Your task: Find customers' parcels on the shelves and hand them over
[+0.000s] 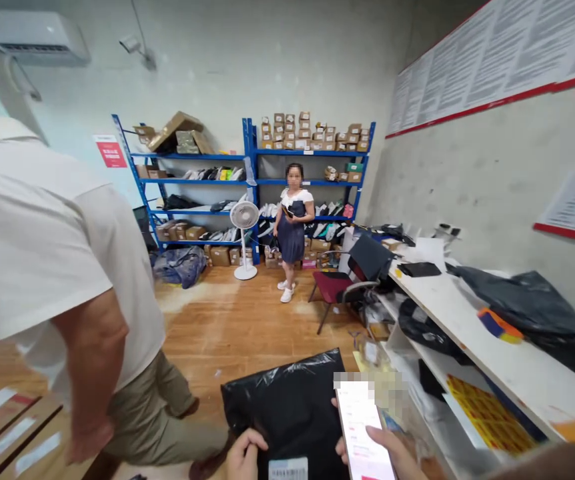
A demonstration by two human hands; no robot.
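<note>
At the bottom of the head view, my left hand is closed on the near left edge of a black plastic mailing bag. A white label with a barcode is stuck on the bag near my fingers. My right hand grips a smartphone with a lit white screen, the thumb lying over the display. The phone covers part of the bag's right side.
Close on the left, a person in a white shirt stands by cardboard boxes. Another person stands by blue shelves and a white fan. A chair and a long white table with black bags line the right.
</note>
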